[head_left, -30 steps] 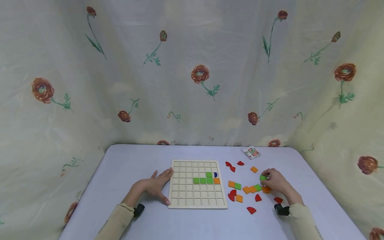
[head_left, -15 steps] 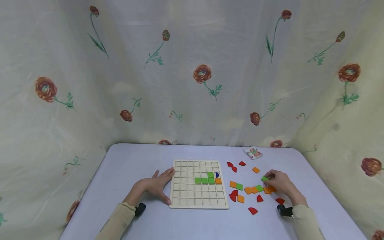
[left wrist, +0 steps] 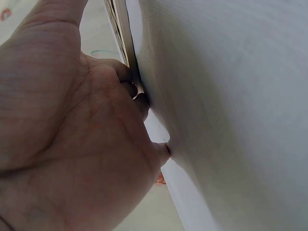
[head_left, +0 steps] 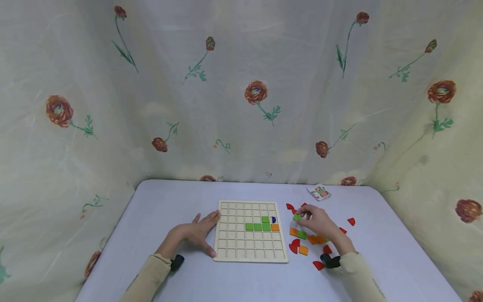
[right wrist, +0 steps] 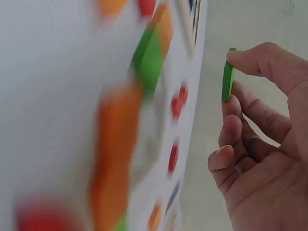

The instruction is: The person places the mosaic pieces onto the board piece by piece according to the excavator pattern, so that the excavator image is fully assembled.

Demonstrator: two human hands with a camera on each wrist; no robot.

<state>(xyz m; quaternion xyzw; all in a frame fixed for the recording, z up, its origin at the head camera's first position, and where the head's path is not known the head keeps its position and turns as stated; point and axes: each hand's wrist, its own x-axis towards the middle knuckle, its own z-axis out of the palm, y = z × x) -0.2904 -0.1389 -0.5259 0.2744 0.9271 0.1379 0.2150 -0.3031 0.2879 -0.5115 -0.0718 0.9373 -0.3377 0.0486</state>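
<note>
My right hand [head_left: 318,220] pinches a green square tile [right wrist: 228,77] between thumb and forefinger, raised over the loose tiles to the right of the board. A cream grid board [head_left: 230,243] lies flat on the table. Spread along the board's left edge, my left hand [head_left: 197,235] touches it with fingertips and thumb; the left wrist view shows its palm and the fingers at the board's side. Set in the grid are several green squares [head_left: 258,227], one orange square [head_left: 275,227] and a dark blue half-round piece [head_left: 273,219].
Loose on the table right of the board are orange squares [head_left: 303,250], a green square [head_left: 302,235] and red quarter-round pieces [head_left: 318,265]. A small printed card [head_left: 319,192] lies at the back right. A flowered curtain [head_left: 241,126] hangs behind the table.
My right hand has lifted the green tile from the right of the loose pieces and carried it left towards the board. The left hand stays at the board's edge.
</note>
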